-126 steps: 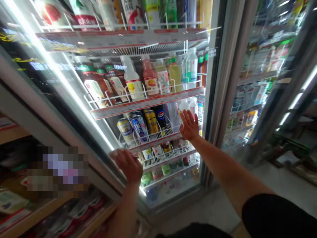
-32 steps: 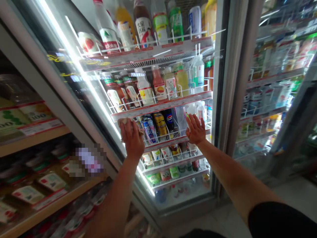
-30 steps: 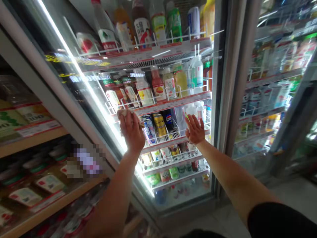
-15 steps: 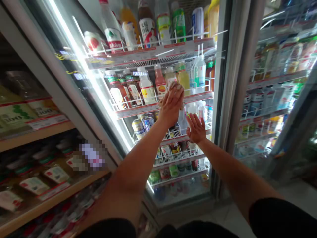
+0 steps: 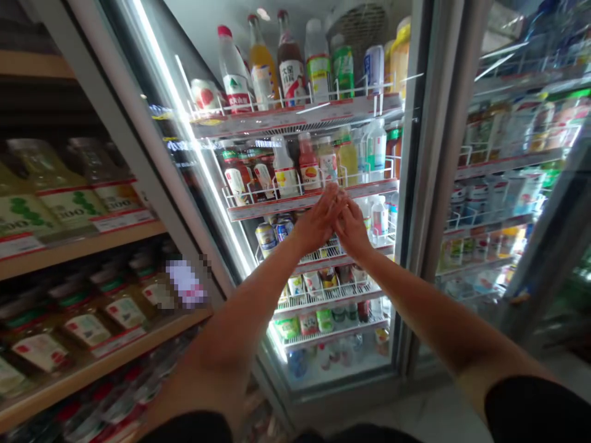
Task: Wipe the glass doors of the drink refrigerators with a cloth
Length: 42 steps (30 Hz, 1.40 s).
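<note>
My left hand (image 5: 321,215) and my right hand (image 5: 353,227) meet in front of the glass door (image 5: 341,376) of a lit drinks fridge, at the height of its second shelf. Their fingers are bent towards each other and touch. Between the fingertips a little of a pale cloth (image 5: 340,194) seems to show; most of it is hidden by the fingers. Behind the glass, just above my hands, stand a red juice bottle (image 5: 308,163) and a yellow drink bottle (image 5: 347,159).
To the left, wooden shelves (image 5: 106,237) hold rows of juice bottles (image 5: 122,301). Metal door frames (image 5: 438,184) run upright on the right, beside another fridge with bottles (image 5: 489,203). Drink cans (image 5: 266,239) sit on a lower wire shelf inside the lit fridge.
My left hand has come down from the glass with the cloth, no longer spread flat. My right hand has moved up and left to meet it, fingers now bent. The view has shifted slightly.
</note>
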Available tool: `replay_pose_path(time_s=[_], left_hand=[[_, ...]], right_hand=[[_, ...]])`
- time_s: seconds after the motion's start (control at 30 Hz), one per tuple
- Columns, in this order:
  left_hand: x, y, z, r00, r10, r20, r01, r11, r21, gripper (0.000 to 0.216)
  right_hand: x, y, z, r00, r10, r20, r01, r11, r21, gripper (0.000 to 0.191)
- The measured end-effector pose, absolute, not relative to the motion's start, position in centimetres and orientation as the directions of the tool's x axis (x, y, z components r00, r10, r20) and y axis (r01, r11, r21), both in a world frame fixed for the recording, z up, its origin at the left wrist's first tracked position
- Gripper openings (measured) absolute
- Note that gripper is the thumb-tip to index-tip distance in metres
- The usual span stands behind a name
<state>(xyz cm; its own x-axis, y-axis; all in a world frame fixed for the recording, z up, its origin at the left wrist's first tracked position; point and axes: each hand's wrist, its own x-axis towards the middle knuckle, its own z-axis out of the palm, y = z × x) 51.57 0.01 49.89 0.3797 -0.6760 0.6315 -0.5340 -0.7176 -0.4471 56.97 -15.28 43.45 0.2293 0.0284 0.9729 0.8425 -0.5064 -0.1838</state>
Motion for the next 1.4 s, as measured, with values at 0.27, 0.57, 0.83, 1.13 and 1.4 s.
replay_pose_path(time_s=[0.27,0.57,0.83,1.13,1.4], left_hand=[[48.2,12.4,49.5,0.35,-0.428,0.834,-0.179,-0.904,-0.389,0.055],[49.0,13.1,48.2,0.31,-0.426,0.85,-0.142,-0.905,-0.402,0.059],[49.0,13.2,48.1,0.261,-0.454,0.852,-0.134,-0.891,-0.434,0.065],[48.9,13.1,48.1,0.213,-0.497,0.841,-0.072,-0.866,-0.494,0.07],[48.9,13.2,48.0,0.275,-0.461,0.844,-0.138,-0.888,-0.44,0.071]], right_hand=[[56.0,-13.3,40.3,0.131,0.04,0.991,0.752,-0.655,-0.073,0.045],[58.3,-13.5,48.6,0.052,0.012,0.999,0.806,-0.591,-0.035,0.067],[56.2,-8.8,45.3,-0.041,0.321,0.946,0.862,-0.468,0.196,0.071],[57.7,-9.6,52.9,-0.046,0.488,0.872,0.865,-0.417,0.279,0.061],[61.5,-14.6,60.9,-0.005,0.227,0.974,0.766,-0.625,0.15,0.05]])
